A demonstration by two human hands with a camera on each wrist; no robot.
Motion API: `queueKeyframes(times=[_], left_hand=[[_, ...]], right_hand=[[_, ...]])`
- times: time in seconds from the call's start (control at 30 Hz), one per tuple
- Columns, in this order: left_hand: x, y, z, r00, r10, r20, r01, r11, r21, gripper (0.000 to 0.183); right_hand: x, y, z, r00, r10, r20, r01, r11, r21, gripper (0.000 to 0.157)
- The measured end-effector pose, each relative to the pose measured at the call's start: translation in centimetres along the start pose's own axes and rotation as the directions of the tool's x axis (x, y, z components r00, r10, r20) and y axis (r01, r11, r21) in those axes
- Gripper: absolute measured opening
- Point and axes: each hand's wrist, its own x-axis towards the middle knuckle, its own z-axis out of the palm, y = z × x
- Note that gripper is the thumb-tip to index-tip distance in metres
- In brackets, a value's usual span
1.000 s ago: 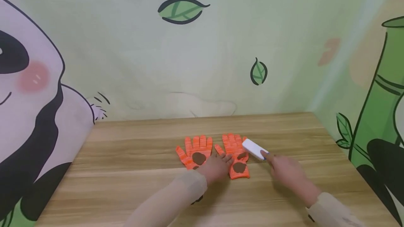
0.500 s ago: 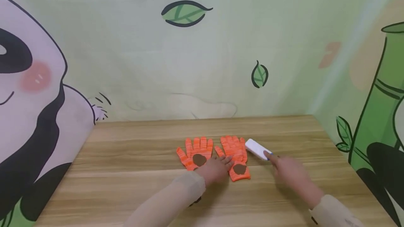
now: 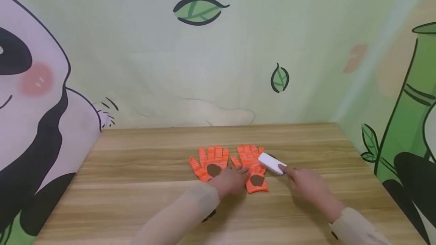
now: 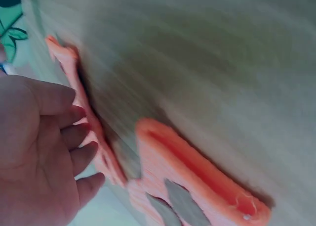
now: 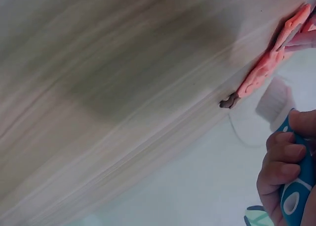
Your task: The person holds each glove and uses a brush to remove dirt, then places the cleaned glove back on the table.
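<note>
Two orange knit gloves lie flat side by side on the wooden table (image 3: 136,199), each with a brown stain on the palm. My left hand (image 3: 231,180) rests with straight fingers on the table between the cuffs, touching the left glove (image 3: 210,160) and the right glove (image 3: 251,157). In the left wrist view the left hand's fingers (image 4: 74,137) lie against a glove's edge (image 4: 192,171). My right hand (image 3: 304,184) grips a brush (image 3: 270,163) with a white head and a blue handle (image 5: 296,196). The brush head sits at the right glove's right edge (image 5: 269,67).
The table stands in a corner of cartoon panda and bamboo wall coverings, with walls behind and to both sides. Bare wood lies left, right and in front of the gloves.
The brush head has shifted a little to the left, onto the right glove's edge. My left hand stays where it was.
</note>
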Motion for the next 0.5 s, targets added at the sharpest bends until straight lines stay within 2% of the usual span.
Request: queueKeyframes(times=[0.13, 0.3, 0.37, 0.5], left_hand=[[-0.6, 0.6, 0.2, 1.0, 0.019, -0.001, -0.019, 0.998, 0.053, 0.051], [-1.2, 1.0, 0.4, 0.999, 0.027, 0.022, -0.029, 0.998, 0.056, 0.05], [-1.3, 1.0, 0.3, 0.999, 0.021, 0.033, -0.021, 1.0, 0.023, 0.05], [-1.5, 0.8, 0.3, 0.999, 0.015, 0.051, -0.014, 0.999, -0.032, 0.05]], right_hand=[[0.1, -0.1, 0.2, 0.999, -0.03, 0.017, 0.03, 1.0, 0.005, 0.034], [-0.1, 1.0, 0.4, 0.994, 0.102, 0.032, -0.104, 0.99, 0.09, 0.038], [0.0, 1.6, 0.5, 0.992, 0.122, 0.025, -0.124, 0.986, 0.108, 0.038], [0.4, 2.1, 0.6, 0.997, 0.056, 0.044, -0.06, 0.996, 0.07, 0.036]])
